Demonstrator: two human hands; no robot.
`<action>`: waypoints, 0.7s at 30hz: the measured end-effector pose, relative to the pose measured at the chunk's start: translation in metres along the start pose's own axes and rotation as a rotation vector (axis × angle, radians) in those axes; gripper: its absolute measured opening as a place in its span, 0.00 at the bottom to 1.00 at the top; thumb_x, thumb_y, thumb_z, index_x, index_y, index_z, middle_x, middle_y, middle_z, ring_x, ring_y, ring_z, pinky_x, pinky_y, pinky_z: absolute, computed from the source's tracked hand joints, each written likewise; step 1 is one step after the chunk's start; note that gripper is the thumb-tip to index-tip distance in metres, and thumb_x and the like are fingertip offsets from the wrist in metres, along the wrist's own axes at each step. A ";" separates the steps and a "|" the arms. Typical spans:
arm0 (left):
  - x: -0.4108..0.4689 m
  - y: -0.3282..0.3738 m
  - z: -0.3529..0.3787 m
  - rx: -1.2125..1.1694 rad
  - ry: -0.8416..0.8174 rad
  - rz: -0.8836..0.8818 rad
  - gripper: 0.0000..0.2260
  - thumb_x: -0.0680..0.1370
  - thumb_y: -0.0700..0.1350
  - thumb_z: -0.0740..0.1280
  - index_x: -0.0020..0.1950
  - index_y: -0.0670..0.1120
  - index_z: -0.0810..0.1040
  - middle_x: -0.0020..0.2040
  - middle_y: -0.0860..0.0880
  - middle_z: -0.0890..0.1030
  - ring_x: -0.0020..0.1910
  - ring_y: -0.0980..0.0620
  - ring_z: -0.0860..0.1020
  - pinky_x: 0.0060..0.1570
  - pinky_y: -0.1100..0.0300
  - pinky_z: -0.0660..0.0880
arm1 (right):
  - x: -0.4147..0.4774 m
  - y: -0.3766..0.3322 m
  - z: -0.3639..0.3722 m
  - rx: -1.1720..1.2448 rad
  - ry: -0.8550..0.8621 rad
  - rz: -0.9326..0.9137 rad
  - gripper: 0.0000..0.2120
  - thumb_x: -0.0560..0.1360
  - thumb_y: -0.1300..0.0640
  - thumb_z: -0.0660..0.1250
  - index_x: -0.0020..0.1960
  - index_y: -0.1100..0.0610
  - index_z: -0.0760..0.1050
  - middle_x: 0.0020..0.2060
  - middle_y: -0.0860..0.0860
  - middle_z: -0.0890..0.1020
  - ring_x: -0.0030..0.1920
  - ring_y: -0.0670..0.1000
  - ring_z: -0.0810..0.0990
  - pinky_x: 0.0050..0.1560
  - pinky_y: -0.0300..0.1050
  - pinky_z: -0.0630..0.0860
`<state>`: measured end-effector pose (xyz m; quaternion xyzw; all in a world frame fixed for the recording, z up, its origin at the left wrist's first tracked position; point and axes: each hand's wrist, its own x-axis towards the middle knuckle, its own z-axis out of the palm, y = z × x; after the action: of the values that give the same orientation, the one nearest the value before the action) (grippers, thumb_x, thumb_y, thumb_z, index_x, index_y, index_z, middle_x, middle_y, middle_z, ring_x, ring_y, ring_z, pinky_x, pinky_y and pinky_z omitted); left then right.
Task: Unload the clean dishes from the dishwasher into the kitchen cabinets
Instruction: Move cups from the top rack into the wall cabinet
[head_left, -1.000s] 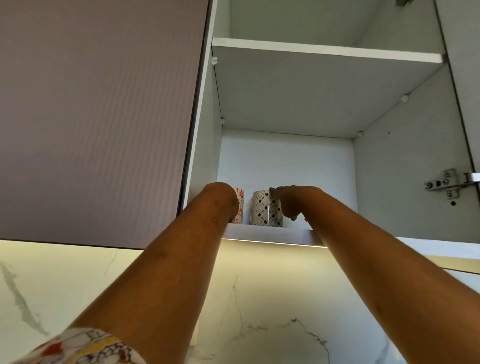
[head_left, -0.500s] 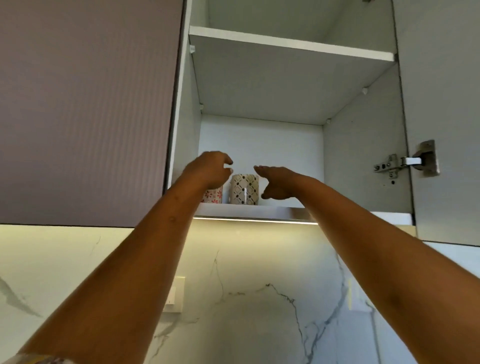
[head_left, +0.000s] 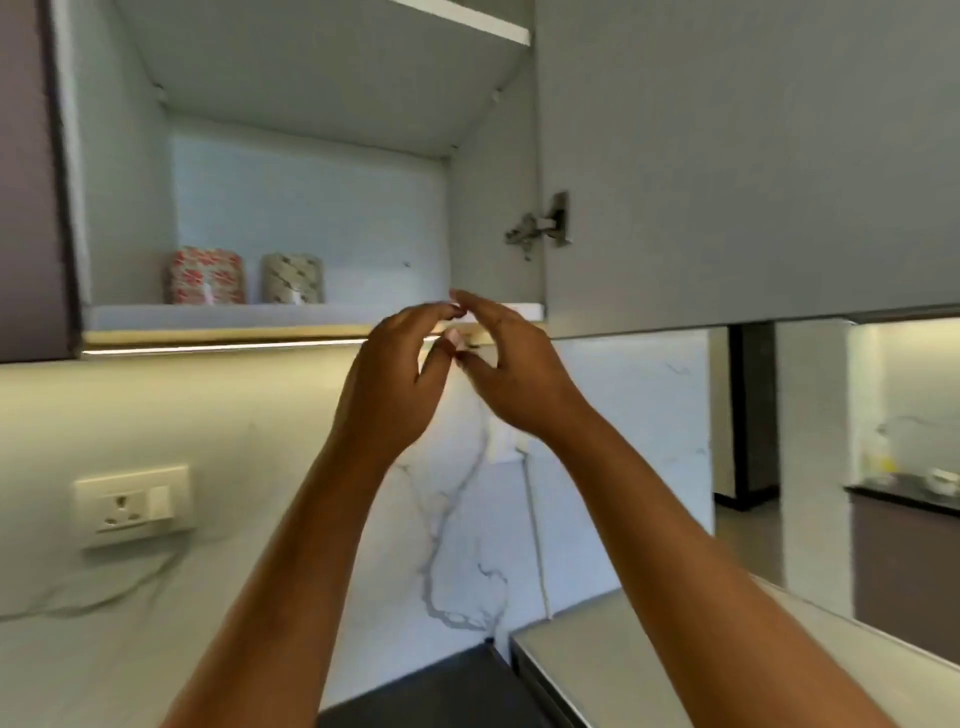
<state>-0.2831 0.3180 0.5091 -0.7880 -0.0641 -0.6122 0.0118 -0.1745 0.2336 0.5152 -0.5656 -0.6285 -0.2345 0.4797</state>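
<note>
Our left hand (head_left: 395, 379) and right hand (head_left: 514, 374) hold nothing, fingers (head_left: 434, 313) loosely apart; red mug (head_left: 205, 275) and grey mug (head_left: 292, 278) sit on the shelf (head_left: 156, 316).

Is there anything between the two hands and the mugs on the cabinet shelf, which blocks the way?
Nothing visible does. The red mug and the grey mug stand on the shelf at its left; the left hand and the right hand, both empty, hover before its front edge, further right.

Wall socket (head_left: 134, 505) on marble backsplash (head_left: 249, 426); dark countertop (head_left: 415, 696) below.
</note>
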 end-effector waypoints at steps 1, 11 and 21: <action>-0.017 0.014 0.014 -0.067 -0.009 -0.001 0.13 0.78 0.44 0.61 0.59 0.43 0.78 0.57 0.52 0.79 0.56 0.55 0.75 0.57 0.73 0.66 | -0.024 0.005 -0.009 0.019 0.006 0.015 0.24 0.76 0.61 0.65 0.72 0.56 0.66 0.68 0.53 0.73 0.68 0.51 0.71 0.67 0.34 0.62; -0.205 0.247 0.190 -0.671 -0.562 -0.307 0.12 0.81 0.41 0.59 0.62 0.47 0.76 0.58 0.54 0.78 0.57 0.60 0.74 0.58 0.73 0.68 | -0.323 0.095 -0.165 -0.179 -0.033 0.672 0.23 0.78 0.61 0.63 0.72 0.53 0.67 0.67 0.49 0.74 0.67 0.48 0.71 0.63 0.27 0.59; -0.413 0.408 0.227 -0.921 -1.151 -0.777 0.16 0.81 0.36 0.57 0.68 0.43 0.71 0.63 0.49 0.74 0.60 0.56 0.73 0.51 0.81 0.67 | -0.564 0.111 -0.313 -0.381 -0.157 1.299 0.14 0.78 0.61 0.62 0.60 0.46 0.76 0.67 0.49 0.74 0.66 0.52 0.74 0.63 0.42 0.69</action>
<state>-0.1174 -0.1001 0.0781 -0.8256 -0.0708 -0.0394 -0.5584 -0.0211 -0.2750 0.1327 -0.9181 -0.1422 0.0360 0.3682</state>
